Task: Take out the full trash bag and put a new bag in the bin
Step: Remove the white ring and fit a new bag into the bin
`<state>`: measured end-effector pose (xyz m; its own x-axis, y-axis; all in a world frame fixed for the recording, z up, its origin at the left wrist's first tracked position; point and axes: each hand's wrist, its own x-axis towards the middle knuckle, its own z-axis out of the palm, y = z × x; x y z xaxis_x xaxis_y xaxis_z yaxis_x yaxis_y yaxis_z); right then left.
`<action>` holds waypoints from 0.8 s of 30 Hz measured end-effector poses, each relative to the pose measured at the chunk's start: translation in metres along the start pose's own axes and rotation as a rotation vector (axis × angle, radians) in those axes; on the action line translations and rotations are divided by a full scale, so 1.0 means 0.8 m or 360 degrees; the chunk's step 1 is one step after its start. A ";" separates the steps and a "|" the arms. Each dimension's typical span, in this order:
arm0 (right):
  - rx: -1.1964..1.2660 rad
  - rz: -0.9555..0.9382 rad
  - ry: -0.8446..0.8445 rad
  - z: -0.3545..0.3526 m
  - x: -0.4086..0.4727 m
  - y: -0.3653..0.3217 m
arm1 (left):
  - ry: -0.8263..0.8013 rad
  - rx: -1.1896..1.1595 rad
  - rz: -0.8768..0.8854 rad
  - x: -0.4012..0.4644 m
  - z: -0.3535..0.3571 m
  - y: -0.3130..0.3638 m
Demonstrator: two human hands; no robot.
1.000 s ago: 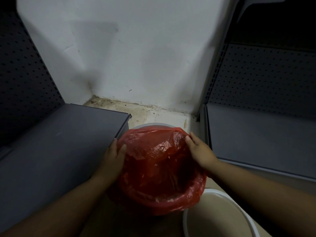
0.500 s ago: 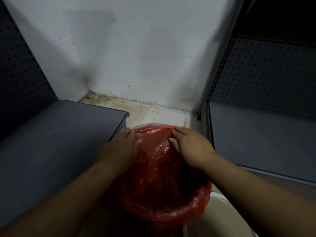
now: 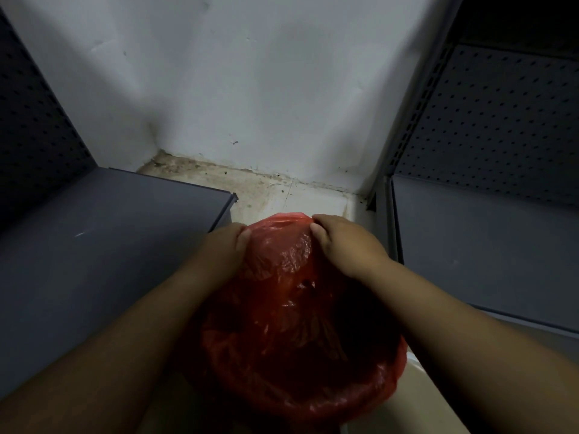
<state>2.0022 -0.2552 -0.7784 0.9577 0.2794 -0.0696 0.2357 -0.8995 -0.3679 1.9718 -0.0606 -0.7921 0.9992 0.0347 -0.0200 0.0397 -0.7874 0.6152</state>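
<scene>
A red plastic trash bag (image 3: 291, 327) lines a round bin on the floor between two shelf units; its mouth is spread open and its edge is folded over the rim, so the bin itself is hidden. My left hand (image 3: 224, 249) grips the bag's far edge on the left. My right hand (image 3: 341, 242) pinches the same far edge on the right, fingers curled over the plastic.
A grey shelf (image 3: 109, 233) stands close on the left and another grey shelf (image 3: 482, 245) on the right, both backed by perforated panels. A white wall (image 3: 250, 89) closes the far side over a dirty floor strip. A pale round container's rim (image 3: 416, 368) shows at the lower right.
Both hands moved from the bag's sides to its far edge and pulled the plastic over the bin's back rim, which no longer shows. The camera has come closer.
</scene>
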 end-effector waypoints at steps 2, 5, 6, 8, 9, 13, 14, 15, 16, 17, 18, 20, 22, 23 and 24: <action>0.0021 0.0076 -0.0047 0.000 0.004 -0.001 | -0.0016 -0.0042 -0.0058 0.003 0.000 -0.002; -0.0040 0.0163 -0.0129 0.002 0.006 0.000 | -0.0050 -0.0106 -0.0156 0.001 -0.002 -0.003; -0.0039 0.0175 -0.0138 0.001 0.005 -0.001 | -0.0043 -0.0153 -0.0198 -0.001 -0.003 -0.001; 0.0010 0.0204 -0.0161 -0.001 0.005 -0.002 | -0.0060 -0.0175 -0.0338 -0.004 -0.007 0.003; 0.0039 0.0216 -0.0180 -0.003 0.005 -0.003 | -0.0081 -0.0169 -0.0408 -0.006 -0.009 0.003; 0.0347 0.0280 -0.0198 -0.011 0.002 0.003 | -0.0128 -0.0066 -0.0593 -0.005 -0.010 -0.011; 0.0464 0.0288 -0.0135 -0.013 -0.001 0.007 | -0.0080 -0.0129 -0.0646 -0.006 -0.011 -0.012; 0.0561 0.0295 -0.0044 -0.015 -0.004 0.012 | -0.0027 -0.0231 -0.0686 -0.008 -0.014 -0.014; 0.0624 0.0309 0.0054 -0.016 -0.009 0.019 | 0.0052 -0.0335 -0.0706 -0.014 -0.017 -0.014; 0.0658 0.0326 0.0138 -0.018 -0.015 0.026 | 0.0192 -0.0429 -0.0699 -0.018 -0.019 -0.017; 0.0680 0.0337 0.0193 -0.019 -0.022 0.031 | 0.0297 -0.0444 -0.0638 -0.022 -0.019 -0.020; 0.0741 0.0300 0.0210 -0.020 -0.040 0.040 | 0.0409 -0.0363 -0.0407 -0.038 -0.019 -0.019; 0.0855 0.0221 0.0178 -0.018 -0.057 0.042 | 0.0331 -0.0446 -0.0143 -0.056 -0.014 -0.013; 0.0924 0.0205 0.0157 -0.016 -0.064 0.041 | 0.0255 -0.0488 -0.0036 -0.062 -0.010 -0.014; 0.0987 0.0200 0.0135 -0.013 -0.068 0.039 | 0.0173 -0.0497 0.0027 -0.069 -0.005 -0.012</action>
<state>1.9593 -0.3022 -0.7763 0.9875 0.1339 -0.0831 0.0053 -0.5551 -0.8318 1.9163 -0.0527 -0.7935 0.9926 0.1018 0.0660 0.0027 -0.5621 0.8270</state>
